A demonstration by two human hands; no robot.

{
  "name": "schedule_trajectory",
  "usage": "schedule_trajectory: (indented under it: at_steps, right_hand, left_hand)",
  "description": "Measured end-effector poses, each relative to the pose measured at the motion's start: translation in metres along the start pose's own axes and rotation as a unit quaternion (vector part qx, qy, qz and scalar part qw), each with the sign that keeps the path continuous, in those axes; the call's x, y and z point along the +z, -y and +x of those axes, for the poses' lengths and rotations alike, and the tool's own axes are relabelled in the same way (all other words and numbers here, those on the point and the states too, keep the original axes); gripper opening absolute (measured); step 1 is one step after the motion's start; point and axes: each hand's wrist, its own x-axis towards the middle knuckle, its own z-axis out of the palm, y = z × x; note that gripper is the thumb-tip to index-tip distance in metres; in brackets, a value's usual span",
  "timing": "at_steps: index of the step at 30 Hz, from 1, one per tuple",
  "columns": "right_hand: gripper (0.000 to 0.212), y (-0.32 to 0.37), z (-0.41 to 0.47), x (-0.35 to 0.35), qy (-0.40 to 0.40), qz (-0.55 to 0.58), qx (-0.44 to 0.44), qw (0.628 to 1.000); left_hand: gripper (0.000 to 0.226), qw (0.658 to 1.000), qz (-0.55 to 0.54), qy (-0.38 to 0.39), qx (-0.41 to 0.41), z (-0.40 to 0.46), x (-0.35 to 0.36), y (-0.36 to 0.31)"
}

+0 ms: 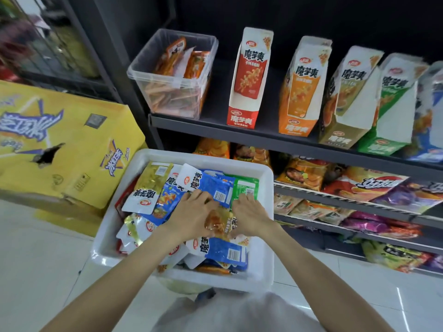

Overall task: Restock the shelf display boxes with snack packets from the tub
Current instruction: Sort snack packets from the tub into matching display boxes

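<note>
While our left hand [191, 213] and right hand [249, 215] seem to pinch one orange packet [219, 222] together, the white tub [262, 236] sits low centre, display boxes [249, 77] on the shelf [263, 134] upper right.

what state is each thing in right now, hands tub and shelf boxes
left hand: fingers down among packets in the tub
right hand: same, beside it
white tub: heaped with mixed packets
red display box: upright, one packet showing
clear bin: part full
</note>
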Motion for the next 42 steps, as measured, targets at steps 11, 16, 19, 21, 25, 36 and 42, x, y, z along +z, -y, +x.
schedule_trajectory:
  at_steps: [11, 16, 19, 21, 25, 36, 42]
  right_hand:
    - [0.026, -0.03, -0.053, -0.048, -0.208, 0.573, 0.039, 0.792]
    - [0.012, -0.047, -0.064, -0.062, -0.259, 0.64, 0.023, 0.723]
    - [0.008, -0.059, -0.069, -0.067, -0.259, 0.672, 0.032, 0.693]
    - [0.007, -0.073, -0.077, -0.076, -0.272, 0.678, 0.03, 0.682]
    - [0.007, -0.111, -0.101, -0.104, -0.4, 0.596, 0.014, 0.696]
    - [0.02, -0.239, -0.114, -0.191, -0.745, 0.226, 0.111, 0.618]
    - [0.017, -0.272, -0.06, -0.219, -0.648, 0.125, 0.076, 0.748]
  left_hand:
    - [0.006, 0.887, -0.449, -0.096, -0.043, -0.01, -0.048, -0.003]
    - [0.005, 0.831, -0.537, -0.144, -0.024, -0.004, -0.057, -0.021]
    - [0.005, 0.816, -0.554, -0.165, -0.002, 0.007, -0.063, -0.037]
    - [0.01, 0.822, -0.538, -0.185, 0.027, 0.019, -0.071, -0.049]
    - [0.02, 0.861, -0.427, -0.257, 0.101, 0.058, -0.1, -0.071]
    - [0.03, 0.899, -0.119, -0.394, 0.15, 0.187, -0.166, -0.132]
    - [0.005, 0.91, -0.022, -0.367, 0.189, 0.214, -0.165, -0.14]
